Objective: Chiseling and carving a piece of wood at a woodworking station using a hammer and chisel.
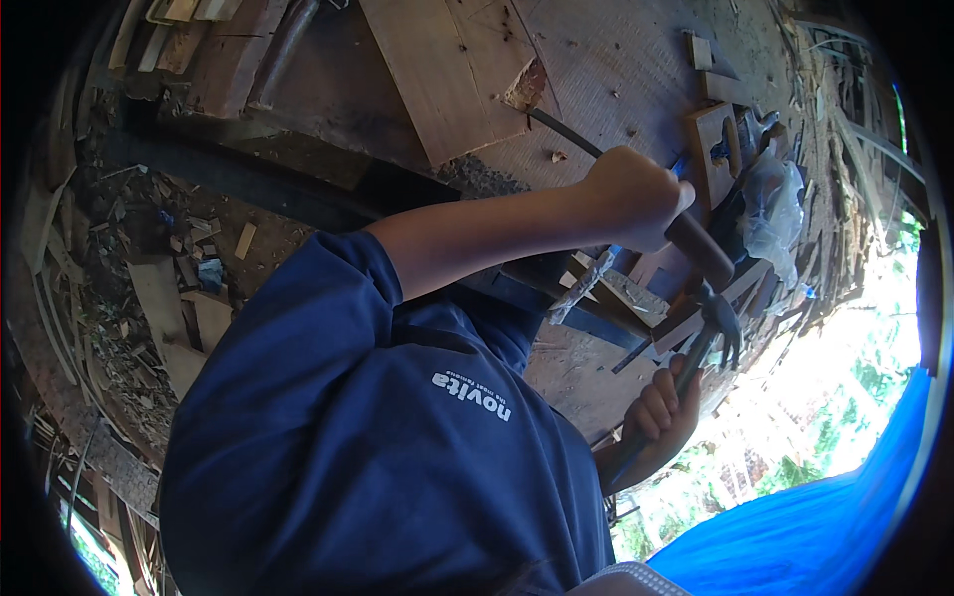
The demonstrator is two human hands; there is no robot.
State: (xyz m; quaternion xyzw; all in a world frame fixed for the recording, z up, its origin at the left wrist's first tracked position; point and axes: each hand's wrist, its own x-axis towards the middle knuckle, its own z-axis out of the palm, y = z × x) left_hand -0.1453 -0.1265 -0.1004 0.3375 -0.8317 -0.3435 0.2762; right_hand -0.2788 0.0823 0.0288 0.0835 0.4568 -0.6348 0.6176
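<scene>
Chisel (pixel 704 248) at a chipped board (pixel 452 74), hammer (pixel 712 330) by its handle

Looking down, we grip the chisel in our left hand (pixel 631 199), fingers curled tightly around it. Its dark blade slants up and left to the board's chipped edge. The pale board lies on a broad wooden counter (pixel 616 70). Our right hand (pixel 661 409) has its fingers closed around the hammer's shaft, the claw head just beside the chisel's butt; whether they touch, we cannot tell. A crumpled clear plastic bag (pixel 773 204) lies right of the left hand. Wood scraps (pixel 244 240) litter the ground at far left.
</scene>
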